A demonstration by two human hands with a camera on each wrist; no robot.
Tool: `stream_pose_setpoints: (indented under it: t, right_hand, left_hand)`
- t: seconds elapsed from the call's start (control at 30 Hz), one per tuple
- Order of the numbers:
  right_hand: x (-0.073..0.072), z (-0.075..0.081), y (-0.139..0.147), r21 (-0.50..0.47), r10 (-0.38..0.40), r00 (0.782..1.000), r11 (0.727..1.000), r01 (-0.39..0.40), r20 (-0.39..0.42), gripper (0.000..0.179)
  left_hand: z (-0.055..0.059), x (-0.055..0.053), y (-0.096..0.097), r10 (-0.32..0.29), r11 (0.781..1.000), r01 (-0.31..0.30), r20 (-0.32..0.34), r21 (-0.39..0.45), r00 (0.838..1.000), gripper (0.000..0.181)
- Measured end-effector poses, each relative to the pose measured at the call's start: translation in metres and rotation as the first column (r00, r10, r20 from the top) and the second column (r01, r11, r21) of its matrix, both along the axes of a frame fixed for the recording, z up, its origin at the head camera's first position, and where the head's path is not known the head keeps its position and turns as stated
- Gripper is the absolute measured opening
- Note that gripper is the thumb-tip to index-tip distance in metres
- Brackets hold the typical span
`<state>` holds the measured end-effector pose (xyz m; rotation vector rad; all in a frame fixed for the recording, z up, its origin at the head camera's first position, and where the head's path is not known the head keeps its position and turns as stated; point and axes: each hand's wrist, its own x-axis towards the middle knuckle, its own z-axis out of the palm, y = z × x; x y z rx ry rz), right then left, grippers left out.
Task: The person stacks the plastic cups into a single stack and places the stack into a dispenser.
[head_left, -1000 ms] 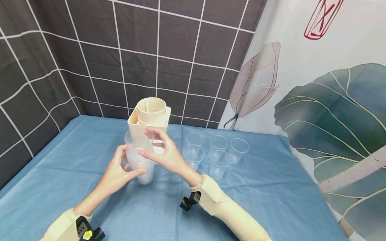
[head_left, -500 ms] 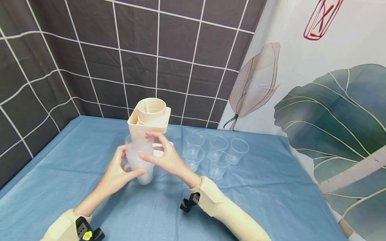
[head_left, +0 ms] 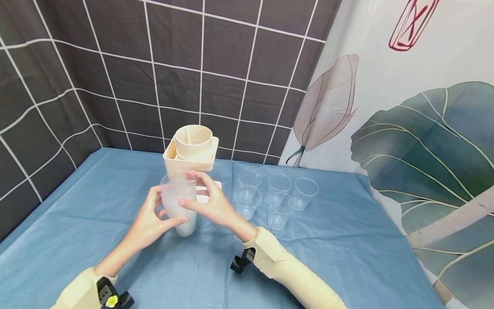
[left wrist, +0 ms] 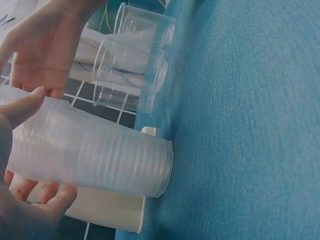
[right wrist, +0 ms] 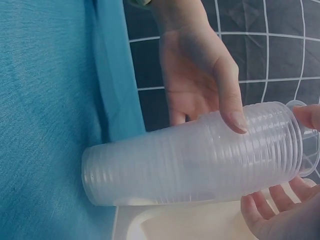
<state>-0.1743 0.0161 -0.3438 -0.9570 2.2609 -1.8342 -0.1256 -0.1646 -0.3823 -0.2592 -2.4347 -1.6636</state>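
A tall stack of clear plastic cups stands at the left middle of the table, nested rim over rim. My left hand grips it around the upper part, thumb on the near side. At its top, my right hand holds the uppermost plastic cup near the rim, thumb on one side and fingers on the other. In the left wrist view the base of the stack is right at the blue cloth. Several single clear cups stand upright to the right of my right hand.
Behind the stack is a cream rectangular container with a round cream cup in it. A small white object shows partly behind my right hand. Blue cloth covers the table, and a dark grid curtain hangs at the back.
My right hand has moved slightly down with the top cup, which now sits lower over the stack. The left hand keeps its hold in the same place.
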Motion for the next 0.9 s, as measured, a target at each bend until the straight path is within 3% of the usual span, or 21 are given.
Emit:
stream_pose_setpoints:
  t: [0.6, 0.9]
  right_hand:
    - [0.0003, -0.0032, 0.0017, 0.023, 0.007, 1.000, 1.000, -0.007, -0.003, 0.067]
    - [0.0011, -0.0036, 0.0002, 0.018, 0.000, 1.000, 1.000, -0.001, 0.009, 0.061]
  left_hand:
    - [0.0002, -0.0003, -0.0001, -0.001, 1.000, 0.001, 0.003, -0.010, 1.000, 0.081]
    - [-0.0007, -0.0001, -0.0002, 0.004, 1.000, -0.004, 0.003, -0.013, 1.000, 0.080]
